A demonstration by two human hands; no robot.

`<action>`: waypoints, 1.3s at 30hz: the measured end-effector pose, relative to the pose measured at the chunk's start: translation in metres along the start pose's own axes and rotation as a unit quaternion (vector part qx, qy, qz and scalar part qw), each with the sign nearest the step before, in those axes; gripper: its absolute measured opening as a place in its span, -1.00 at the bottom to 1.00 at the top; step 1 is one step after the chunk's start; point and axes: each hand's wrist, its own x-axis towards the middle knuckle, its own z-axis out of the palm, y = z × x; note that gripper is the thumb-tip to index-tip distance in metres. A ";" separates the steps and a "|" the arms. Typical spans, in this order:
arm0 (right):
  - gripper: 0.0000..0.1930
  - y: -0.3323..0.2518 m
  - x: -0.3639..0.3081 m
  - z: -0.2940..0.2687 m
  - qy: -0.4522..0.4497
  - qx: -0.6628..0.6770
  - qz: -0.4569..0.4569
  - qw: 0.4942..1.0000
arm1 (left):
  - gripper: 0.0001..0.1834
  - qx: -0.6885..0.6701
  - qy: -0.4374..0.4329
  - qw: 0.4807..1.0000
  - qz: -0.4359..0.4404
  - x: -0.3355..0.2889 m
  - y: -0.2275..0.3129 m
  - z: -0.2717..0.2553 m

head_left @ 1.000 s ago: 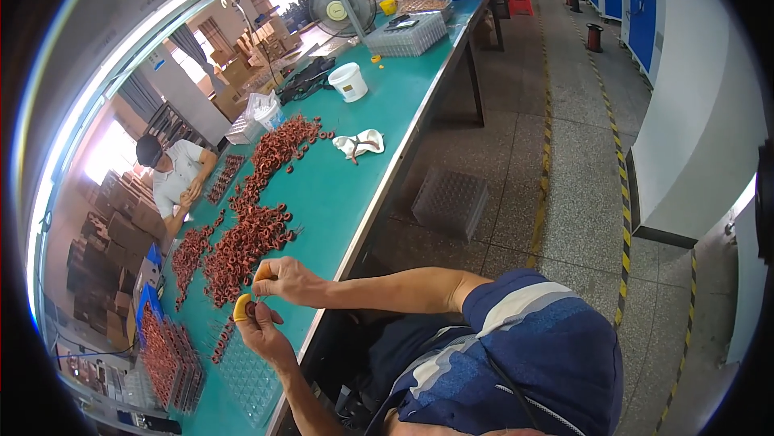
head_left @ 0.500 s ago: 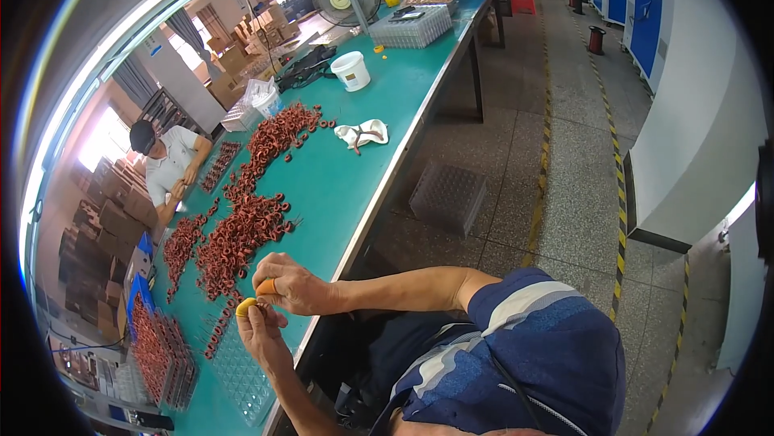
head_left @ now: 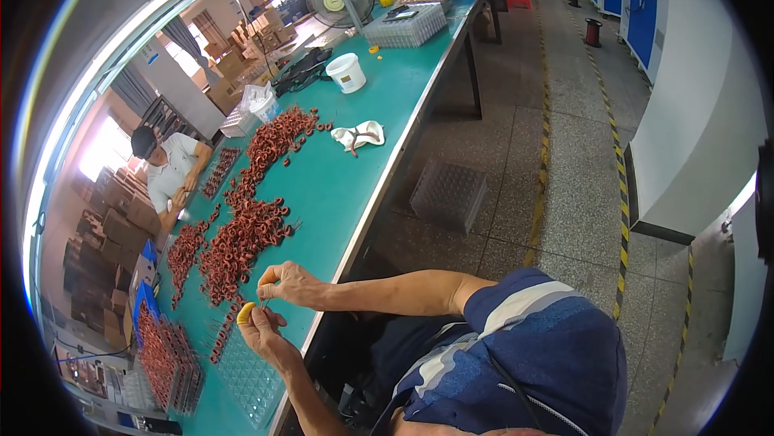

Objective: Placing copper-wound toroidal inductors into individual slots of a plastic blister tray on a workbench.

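Observation:
My left hand (head_left: 272,337) is closed in a pinch over the near edge of the green table, a yellow cover on one fingertip. My right hand (head_left: 294,286) is pinched just beyond it, an orange cover on one finger. Between the fingertips is something thin and small, too tiny to make out. Below my left hand lies a clear plastic tray (head_left: 248,378) with rows of pockets. A row of red-brown wire-wound rings (head_left: 223,331) fills its far-left edge. Past my hands spreads a heap of loose red-brown rings (head_left: 242,242) with thin leads.
Across the table (head_left: 387,85), a co-worker (head_left: 171,164) handles rings at another tray (head_left: 219,172). Stacked filled trays (head_left: 168,359) stand at the left. A white bucket (head_left: 346,73) and a white cloth (head_left: 358,136) sit farther up. Clear trays (head_left: 449,197) rest on the floor.
My right hand has shifted slightly up and away from the left, and the gap between their fingertips has widened. My left hand stays nearly in place, still pinched.

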 end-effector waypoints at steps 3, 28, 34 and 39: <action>-0.71 0.013 0.002 -0.002 0.029 -0.063 -0.062 0.996 | -0.82 0.003 0.005 1.000 -0.018 0.007 -0.006 -0.006; -0.64 0.048 0.009 -0.005 0.038 -0.284 -0.235 0.929 | -0.72 -0.049 -0.063 0.990 -0.112 0.003 -0.027 -0.047; -0.70 0.037 -0.002 0.000 -0.068 -0.015 0.083 0.994 | -0.60 -0.007 -0.139 0.971 -0.195 -0.001 -0.027 -0.055; -0.74 0.045 -0.001 -0.007 -0.080 0.070 0.153 0.983 | -0.68 0.067 -0.149 0.984 -0.077 -0.007 -0.030 -0.047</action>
